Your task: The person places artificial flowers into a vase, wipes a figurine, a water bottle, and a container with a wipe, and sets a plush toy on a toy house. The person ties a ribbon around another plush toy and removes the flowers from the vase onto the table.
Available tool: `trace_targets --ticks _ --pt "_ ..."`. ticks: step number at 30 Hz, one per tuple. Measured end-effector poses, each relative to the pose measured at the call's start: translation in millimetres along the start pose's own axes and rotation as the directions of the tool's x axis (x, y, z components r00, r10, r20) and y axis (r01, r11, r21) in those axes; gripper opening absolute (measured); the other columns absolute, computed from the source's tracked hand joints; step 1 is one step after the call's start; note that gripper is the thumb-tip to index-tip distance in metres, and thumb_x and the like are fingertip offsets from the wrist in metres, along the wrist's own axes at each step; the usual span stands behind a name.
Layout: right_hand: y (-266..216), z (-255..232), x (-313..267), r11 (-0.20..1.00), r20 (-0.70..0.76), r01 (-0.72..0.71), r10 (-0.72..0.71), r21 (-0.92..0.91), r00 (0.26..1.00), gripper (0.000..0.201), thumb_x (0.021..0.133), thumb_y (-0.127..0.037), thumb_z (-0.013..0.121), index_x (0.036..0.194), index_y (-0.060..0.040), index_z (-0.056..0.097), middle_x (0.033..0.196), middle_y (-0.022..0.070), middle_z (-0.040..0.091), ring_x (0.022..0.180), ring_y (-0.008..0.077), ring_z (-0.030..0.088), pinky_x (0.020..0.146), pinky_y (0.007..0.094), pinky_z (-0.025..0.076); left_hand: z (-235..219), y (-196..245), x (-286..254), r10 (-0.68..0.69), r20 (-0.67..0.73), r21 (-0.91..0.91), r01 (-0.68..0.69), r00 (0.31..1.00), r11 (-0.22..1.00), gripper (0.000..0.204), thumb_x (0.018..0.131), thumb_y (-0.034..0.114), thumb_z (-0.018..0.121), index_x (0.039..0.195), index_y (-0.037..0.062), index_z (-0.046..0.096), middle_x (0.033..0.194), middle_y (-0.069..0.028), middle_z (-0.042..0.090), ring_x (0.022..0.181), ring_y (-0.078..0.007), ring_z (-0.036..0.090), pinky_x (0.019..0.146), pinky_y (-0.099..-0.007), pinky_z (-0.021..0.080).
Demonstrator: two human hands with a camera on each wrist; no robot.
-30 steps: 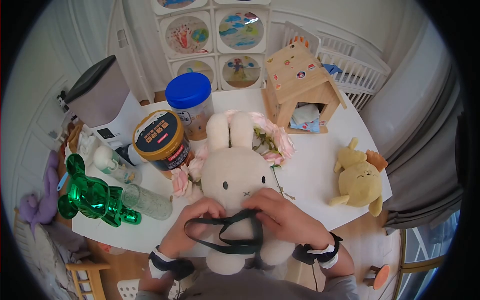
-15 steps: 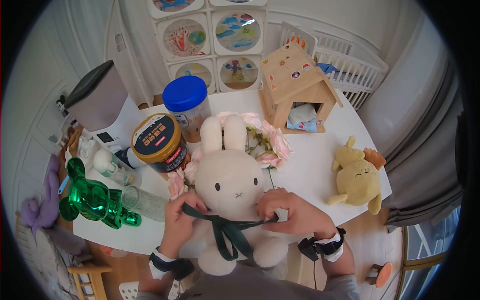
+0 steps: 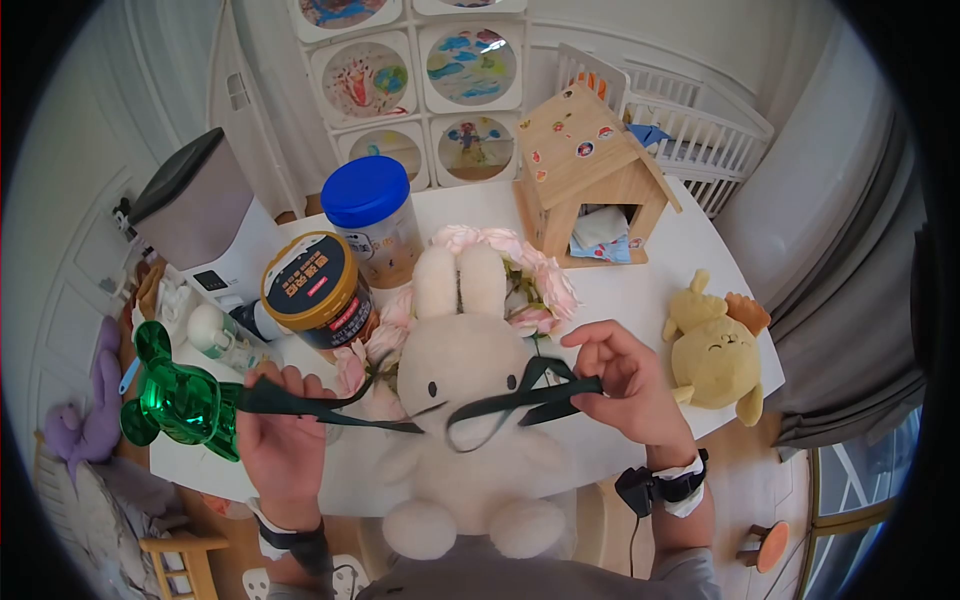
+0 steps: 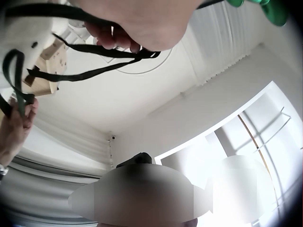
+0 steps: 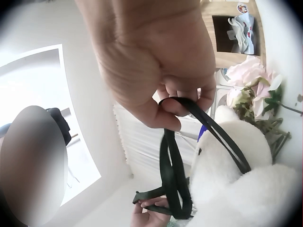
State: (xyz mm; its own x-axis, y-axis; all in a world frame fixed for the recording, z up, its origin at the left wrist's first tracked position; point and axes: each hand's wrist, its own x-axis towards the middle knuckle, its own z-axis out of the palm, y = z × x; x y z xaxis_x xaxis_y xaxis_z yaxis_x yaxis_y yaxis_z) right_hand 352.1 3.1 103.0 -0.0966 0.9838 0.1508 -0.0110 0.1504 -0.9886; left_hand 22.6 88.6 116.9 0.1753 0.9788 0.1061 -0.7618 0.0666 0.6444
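Note:
A cream bunny plush (image 3: 465, 350) sits upright at the near table edge, its face towards me. Dark green ribbon (image 3: 500, 402) stretches across its lower face and neck, with loops hanging in front. My left hand (image 3: 285, 445), out to the bunny's left side in the head view, holds one stretch of ribbon between thumb and fingers. On the other side my right hand (image 3: 632, 385) pinches the ribbon, some fingers raised. The right wrist view shows the ribbon (image 5: 173, 175) looped over the right index finger, another length running to the bunny's neck.
A pink flower wreath (image 3: 545, 285) lies behind the bunny. Left of it stand a blue-lidded jar (image 3: 370, 215), a gold-rimmed tub (image 3: 318, 290) and a shiny green bear figure (image 3: 185, 400). At right are a wooden house (image 3: 595, 175) and a yellow plush (image 3: 715, 360) on the white table (image 3: 690, 250).
My hands have drawn apart from the bunny's neck, left hand leftward, right hand up and rightward. The ribbon, earlier crossed at the neck with hanging ends, is now spread wide between them.

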Motion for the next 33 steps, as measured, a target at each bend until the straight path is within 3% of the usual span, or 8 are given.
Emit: trace_targets --ticks 6,10,13,16,20,24,26,33 --pt "-26.7 -10.9 -8.8 0.934 -0.276 0.278 -0.212 0.224 0.937 0.066 0.069 0.013 0.066 0.131 0.0016 0.047 0.101 0.0057 0.054 0.082 0.0136 0.061 0.074 0.0247 0.051 8.0 36.5 -3.9 0.088 0.314 0.139 -0.137 0.945 0.981 0.027 0.108 0.028 0.038 0.085 0.0128 0.037 0.067 0.0036 0.029 0.062 -0.0100 0.027 0.065 -0.0293 0.028" --pt "-54.5 -1.9 -14.5 0.922 -0.339 0.356 -0.291 0.149 0.895 0.055 0.076 0.005 0.069 0.128 0.0039 0.049 0.096 0.0072 0.057 0.078 0.0123 0.059 0.068 0.0252 0.051 32.3 35.9 -9.4 0.191 0.287 0.135 -0.237 0.939 0.962 0.030 0.108 0.030 0.034 0.085 0.0111 0.040 0.058 0.0040 0.033 0.052 -0.0083 0.031 0.057 -0.0269 0.028" --pt "-72.6 19.9 -16.9 0.955 -0.235 0.255 -0.216 0.152 0.948 0.040 0.085 -0.012 0.069 0.119 0.0040 0.057 0.085 0.0054 0.060 0.077 0.0103 0.057 0.068 0.0241 0.047 48.1 31.3 -8.3 0.144 0.357 0.185 -0.221 0.923 0.958 0.038 0.108 0.035 0.026 0.085 0.0101 0.042 0.058 0.0034 0.036 0.051 -0.0100 0.034 0.057 -0.0277 0.029" --pt "-85.5 46.7 -7.8 0.995 0.028 0.104 -0.105 0.003 0.994 0.030 0.095 0.000 0.058 0.126 -0.0022 0.058 0.095 0.0024 0.057 0.087 0.0097 0.055 0.077 0.0261 0.048 67.5 25.5 -10.0 0.027 0.446 0.223 -0.140 0.895 0.965 0.047 0.107 0.042 0.023 0.084 0.0080 0.045 0.059 0.0006 0.041 0.054 -0.0134 0.038 0.058 -0.0290 0.031" --pt "-73.9 84.6 15.9 0.991 0.311 0.112 -0.083 -0.075 0.947 0.052 0.089 -0.010 0.071 0.135 -0.0034 0.047 0.075 0.0048 0.052 0.067 0.0131 0.051 0.063 0.0288 0.045 88.9 10.1 -13.1 -0.108 0.568 0.354 -0.124 0.816 0.927 0.055 0.106 0.046 0.025 0.091 0.0012 0.052 0.078 -0.0102 0.054 0.072 -0.0188 0.049 0.070 -0.0315 0.040" --pt "-47.3 97.6 31.6 0.972 0.355 0.197 -0.140 -0.130 0.924 0.032 0.089 -0.018 0.072 0.110 0.0015 0.058 0.067 0.0078 0.056 0.058 0.0148 0.049 0.057 0.0315 0.042 98.9 14.5 -10.1 -0.267 0.620 0.551 -0.167 0.738 0.818 0.050 0.106 0.042 0.034 0.107 -0.0014 0.060 0.109 -0.0148 0.058 0.100 -0.0231 0.054 0.095 -0.0363 0.039" --pt "-45.5 98.7 35.6 0.978 0.336 0.200 -0.167 -0.063 0.927 0.026 0.090 -0.017 0.072 0.101 0.0024 0.059 0.067 0.0067 0.057 0.059 0.0139 0.048 0.057 0.0311 0.042 104.9 12.9 -5.4 -0.224 0.624 0.693 -0.397 0.749 0.602 0.043 0.104 0.036 0.042 0.115 -0.0009 0.062 0.119 -0.0143 0.056 0.115 -0.0248 0.050 0.103 -0.0394 0.036" --pt "-73.1 72.3 40.4 0.938 0.251 0.344 -0.343 0.040 0.905 0.017 0.084 0.001 0.070 0.089 -0.0027 0.054 0.107 0.0078 0.058 0.091 0.0146 0.055 0.070 0.0286 0.042 57.8 -5.0 -1.7 -0.479 0.476 0.722 -0.017 0.738 0.691 0.059 0.089 0.026 0.071 0.140 0.0040 0.049 0.146 -0.0160 0.040 0.140 -0.0295 0.034 0.114 -0.0441 0.027"
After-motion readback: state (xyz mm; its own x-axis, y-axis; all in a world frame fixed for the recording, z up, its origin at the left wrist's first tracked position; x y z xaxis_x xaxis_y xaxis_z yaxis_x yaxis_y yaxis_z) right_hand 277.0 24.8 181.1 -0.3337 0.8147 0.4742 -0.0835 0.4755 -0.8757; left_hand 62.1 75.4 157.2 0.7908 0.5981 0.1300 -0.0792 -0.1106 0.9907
